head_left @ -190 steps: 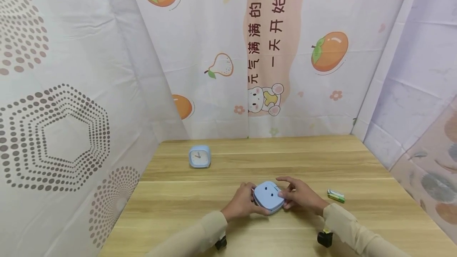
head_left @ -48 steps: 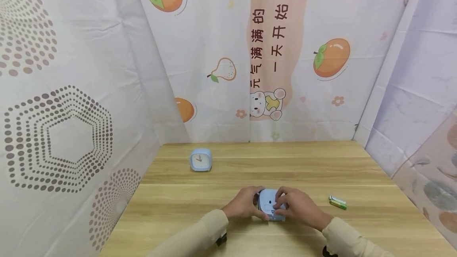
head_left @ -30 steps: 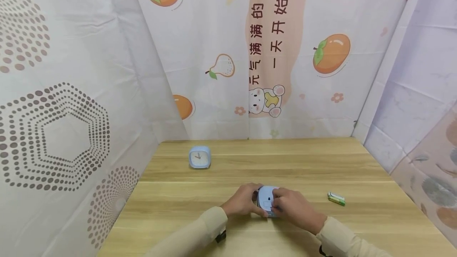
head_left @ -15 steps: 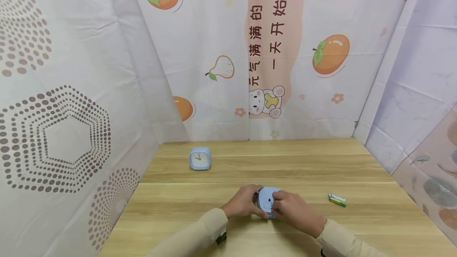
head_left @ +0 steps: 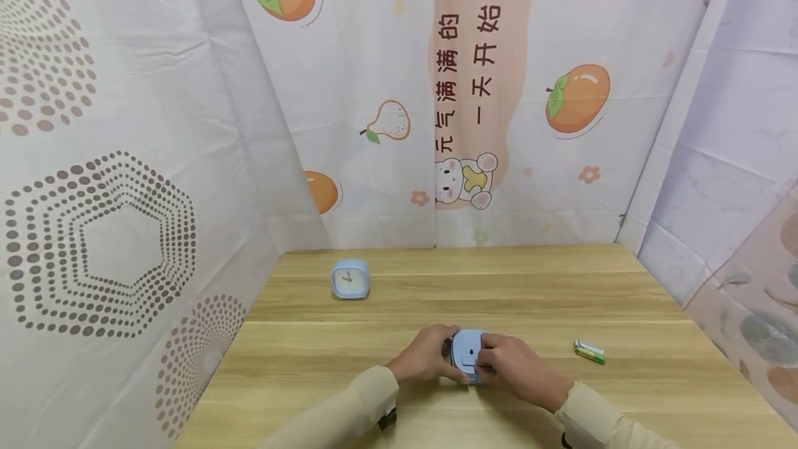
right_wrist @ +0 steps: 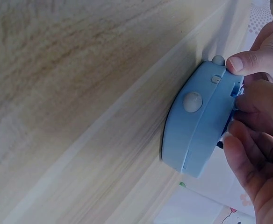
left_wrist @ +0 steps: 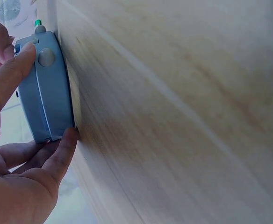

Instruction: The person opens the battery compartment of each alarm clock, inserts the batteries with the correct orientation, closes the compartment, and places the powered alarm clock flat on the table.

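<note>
A light blue alarm clock [head_left: 464,346] lies face down on the table with its back up. Round its left side my left hand [head_left: 426,355] grips it, thumb on the near edge; the left wrist view shows the thumb and fingers spanning the clock body [left_wrist: 52,93]. My right hand [head_left: 514,369] has its curled fingertips at the battery cover [head_left: 468,361] on the clock's back, and appears to pinch its edge. In the right wrist view the right-hand fingers [right_wrist: 262,154] hide most of the cover. Small round feet [right_wrist: 192,101] show on the clock's side.
A second light blue clock [head_left: 350,279] stands at the back left of the wooden table [head_left: 299,352], dial forward. Two small green-and-white batteries [head_left: 589,351] lie to the right of my right hand. Printed curtains [head_left: 374,54] hang behind and at the sides.
Since the earliest frame, the clock has been turned so its battery cover faces the near side. My right fingers moved onto the cover, whose edge now looks raised. My left hand stays on the clock.
</note>
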The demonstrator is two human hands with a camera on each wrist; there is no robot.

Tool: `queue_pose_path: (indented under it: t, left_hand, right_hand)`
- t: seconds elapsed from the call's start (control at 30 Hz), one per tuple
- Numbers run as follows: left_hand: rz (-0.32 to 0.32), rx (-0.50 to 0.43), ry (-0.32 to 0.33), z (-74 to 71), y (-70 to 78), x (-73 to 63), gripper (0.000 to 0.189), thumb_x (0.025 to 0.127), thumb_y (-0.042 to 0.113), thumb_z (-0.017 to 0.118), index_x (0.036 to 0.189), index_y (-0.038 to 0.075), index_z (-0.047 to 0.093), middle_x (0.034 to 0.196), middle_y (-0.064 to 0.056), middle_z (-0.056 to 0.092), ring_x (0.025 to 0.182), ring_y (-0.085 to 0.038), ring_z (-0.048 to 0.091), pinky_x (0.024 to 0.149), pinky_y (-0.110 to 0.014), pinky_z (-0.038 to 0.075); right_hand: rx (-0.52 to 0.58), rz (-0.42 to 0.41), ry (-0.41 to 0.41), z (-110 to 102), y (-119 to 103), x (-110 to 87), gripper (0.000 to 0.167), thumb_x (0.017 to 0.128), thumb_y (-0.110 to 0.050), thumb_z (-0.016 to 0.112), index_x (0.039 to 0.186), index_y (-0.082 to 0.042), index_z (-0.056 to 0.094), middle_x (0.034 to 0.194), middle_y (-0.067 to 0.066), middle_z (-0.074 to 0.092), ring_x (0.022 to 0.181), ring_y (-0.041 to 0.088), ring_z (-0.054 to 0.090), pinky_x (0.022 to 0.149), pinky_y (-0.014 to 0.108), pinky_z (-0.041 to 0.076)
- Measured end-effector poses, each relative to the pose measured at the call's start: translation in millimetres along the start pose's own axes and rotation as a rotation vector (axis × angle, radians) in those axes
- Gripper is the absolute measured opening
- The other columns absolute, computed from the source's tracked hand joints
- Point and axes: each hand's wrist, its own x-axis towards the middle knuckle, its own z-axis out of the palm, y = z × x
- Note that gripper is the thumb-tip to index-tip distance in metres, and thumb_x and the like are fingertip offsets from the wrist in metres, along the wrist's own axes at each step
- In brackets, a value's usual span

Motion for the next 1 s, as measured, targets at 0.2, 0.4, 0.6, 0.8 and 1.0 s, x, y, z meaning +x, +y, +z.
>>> queue_pose_path:
  t: [0.2, 0.4, 0.6, 0.8, 1.0]
  left_hand:
    - [0.005, -0.003, 0.006, 1.0, -0.6, 0.6, 0.081, 0.069, 0.030, 0.098, 0.137, 0.006, 0.061, 0.111, 0.009, 0.064, 0.098, -0.001, 0.060, 0.086, -0.019, 0.052]
    - [0.019, 0.011, 0.013, 0.8, -0.9, 0.6, 0.079, 0.069, 0.031, 0.098, 0.135, 0.008, 0.062, 0.109, 0.011, 0.064, 0.096, 0.000, 0.059, 0.084, -0.019, 0.052]
    - [0.013, -0.012, -0.001, 0.9, -0.3, -0.6, 0.074, 0.070, 0.030, 0.097, 0.133, 0.010, 0.064, 0.107, 0.012, 0.063, 0.095, 0.001, 0.058, 0.084, -0.019, 0.052]
    - [0.000, -0.024, -0.001, 1.3, -1.2, -0.5, 0.079, 0.070, 0.031, 0.097, 0.137, 0.009, 0.062, 0.113, 0.011, 0.063, 0.099, 0.001, 0.059, 0.087, -0.018, 0.051]
    - [0.005, -0.021, 0.005, 1.0, -2.2, 0.2, 0.079, 0.069, 0.030, 0.098, 0.136, 0.009, 0.062, 0.112, 0.010, 0.064, 0.098, 0.001, 0.059, 0.087, -0.019, 0.052]
  right_hand:
    - [-0.049, -0.041, 0.039, 0.8, 1.9, -2.5, 0.015, 0.074, -0.008, 0.088, 0.076, -0.018, 0.077, 0.077, -0.011, 0.053, 0.067, -0.005, 0.039, 0.055, 0.012, 0.039]
    - [-0.056, -0.059, 0.050, -0.8, 1.2, -3.3, 0.017, 0.074, -0.006, 0.088, 0.078, -0.018, 0.076, 0.078, -0.010, 0.056, 0.068, -0.005, 0.042, 0.055, 0.013, 0.042]
    - [-0.020, -0.043, 0.062, -0.8, 1.5, -5.5, 0.019, 0.074, -0.003, 0.089, 0.081, -0.017, 0.077, 0.080, -0.009, 0.060, 0.070, -0.005, 0.047, 0.057, 0.016, 0.047]
    - [0.057, 0.002, 0.047, -1.6, 3.9, -6.3, 0.018, 0.077, -0.003, 0.088, 0.084, -0.016, 0.078, 0.084, -0.008, 0.065, 0.073, -0.002, 0.056, 0.060, 0.018, 0.051]
    - [0.121, 0.043, 0.057, -0.6, 5.7, -4.0, 0.015, 0.078, -0.002, 0.087, 0.084, -0.013, 0.079, 0.084, -0.006, 0.068, 0.073, -0.002, 0.059, 0.060, 0.014, 0.050]
